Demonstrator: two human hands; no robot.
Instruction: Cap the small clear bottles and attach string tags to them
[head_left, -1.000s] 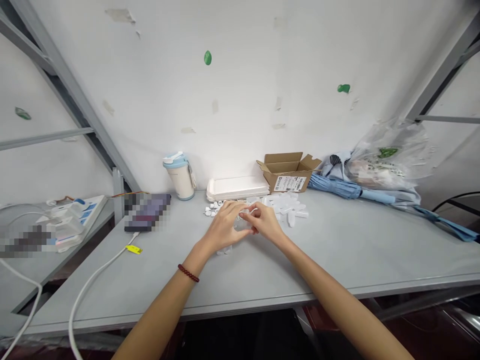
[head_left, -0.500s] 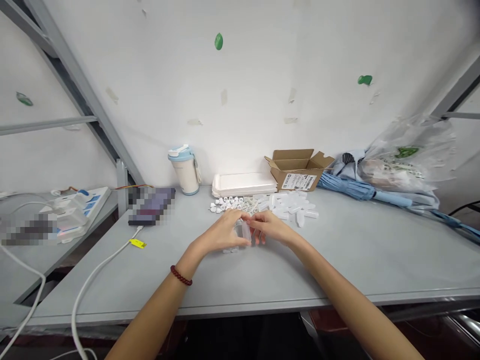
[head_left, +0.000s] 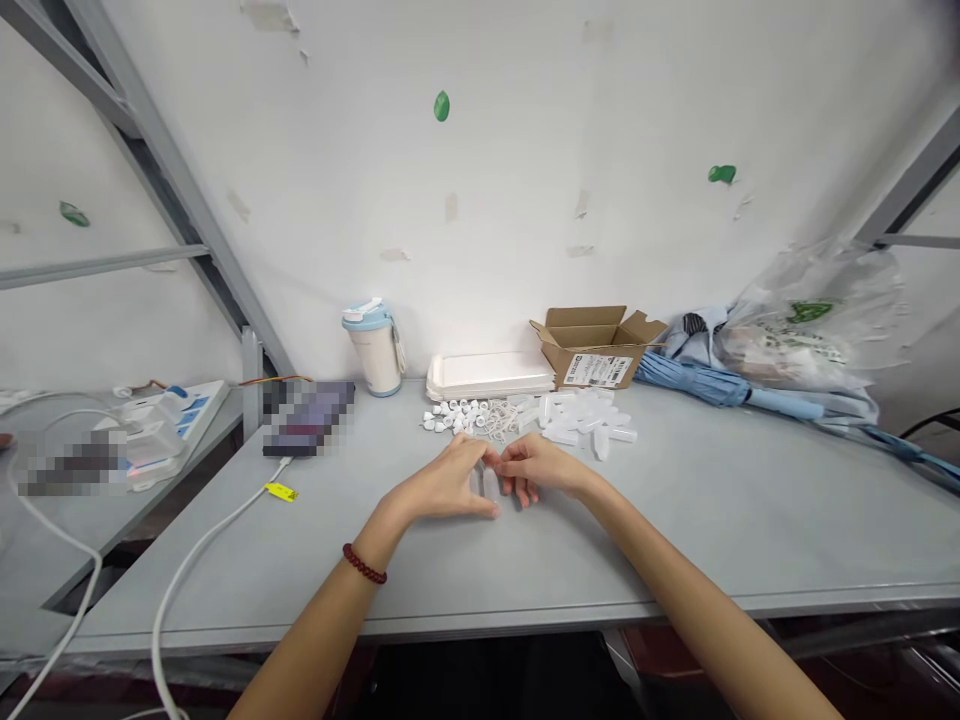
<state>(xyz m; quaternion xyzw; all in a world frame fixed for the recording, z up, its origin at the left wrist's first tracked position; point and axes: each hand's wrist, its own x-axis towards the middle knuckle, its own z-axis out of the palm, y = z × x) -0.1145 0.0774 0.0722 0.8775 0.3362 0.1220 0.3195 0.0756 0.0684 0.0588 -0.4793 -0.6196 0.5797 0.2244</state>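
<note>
My left hand (head_left: 448, 484) is curled around a small translucent plastic tube (head_left: 490, 486), its thumb near the lower end and its fingers near the top. Against those fingertips, my right hand (head_left: 541, 466) pinches at the tube's upper end; whatever lies between its fingers is hidden. Just beyond the hands lie a cluster of small white caps (head_left: 454, 416), a tangle of thin white cord loops (head_left: 498, 420) and a heap of more translucent tubes (head_left: 581, 416).
White flat trays (head_left: 491, 374) are stacked against the wall beside an open cardboard box (head_left: 596, 350). A tumbler (head_left: 375, 350) and a cabled phone-like device (head_left: 309, 420) stand left. A folded blue umbrella (head_left: 697, 378) and a plastic bag (head_left: 810, 320) lie right.
The view has tilted up slightly, so everything sits a little lower. Both hands remain together around the tube, with fingers shifted a little.
</note>
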